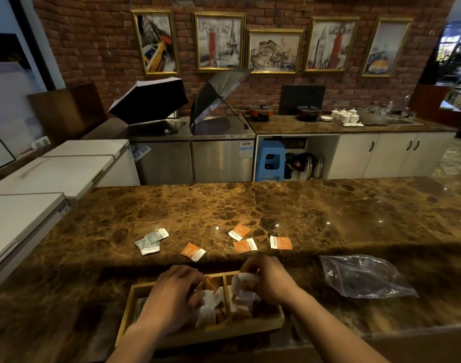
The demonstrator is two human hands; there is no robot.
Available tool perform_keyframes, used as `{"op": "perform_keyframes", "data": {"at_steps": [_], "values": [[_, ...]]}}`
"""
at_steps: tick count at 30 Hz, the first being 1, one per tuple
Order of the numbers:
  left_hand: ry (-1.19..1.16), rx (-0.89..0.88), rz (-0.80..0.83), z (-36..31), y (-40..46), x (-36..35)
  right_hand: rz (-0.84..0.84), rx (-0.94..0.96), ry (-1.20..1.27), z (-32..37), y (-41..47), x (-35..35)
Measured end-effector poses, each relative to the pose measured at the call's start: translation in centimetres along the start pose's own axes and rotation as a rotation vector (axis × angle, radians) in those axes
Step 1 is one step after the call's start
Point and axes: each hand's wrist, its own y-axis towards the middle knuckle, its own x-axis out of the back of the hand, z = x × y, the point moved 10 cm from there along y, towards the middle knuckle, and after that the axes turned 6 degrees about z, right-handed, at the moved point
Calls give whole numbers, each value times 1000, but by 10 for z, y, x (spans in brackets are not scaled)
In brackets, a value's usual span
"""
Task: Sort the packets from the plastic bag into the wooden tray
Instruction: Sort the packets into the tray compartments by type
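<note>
Both hands cover much of the wooden tray [135, 292], so the packets inside cannot be counted. The left hand [171, 297] and the right hand [266, 281] each pinch white packets. On the counter [302, 205] lie four orange packets [239, 232] and two grey packets [156, 236]; the plastic bag [365, 276] lies to the right.

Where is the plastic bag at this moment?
In the head view the plastic bag lies flat on the marble counter, right of the wooden tray and beyond the right forearm.

Left hand [171, 297] and right hand [266, 279] both curled, fingers bent.
</note>
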Motion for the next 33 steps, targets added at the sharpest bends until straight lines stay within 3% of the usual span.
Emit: {"op": "perform_keyframes", "data": {"at_steps": [7, 12, 15, 18, 28, 33], "values": [[-32, 37, 18, 0, 6, -2, -43, -48, 173, -9, -1, 27], [-66, 61, 3, 0, 9, -2, -112, 17, 52, 3, -6, 36], [-87, 55, 2, -4, 10, -4, 45, 39, -110, 10, -10, 7], [-96, 34, 5, -8, 11, -5, 286, 15, -92, 6, -18, -29], [-79, -35, -5, -16, 10, -3, 321, 25, -96, 1, -22, -25], [-67, -50, -7, -19, 9, -2, 204, 29, -68, -5, -21, -18]]}}
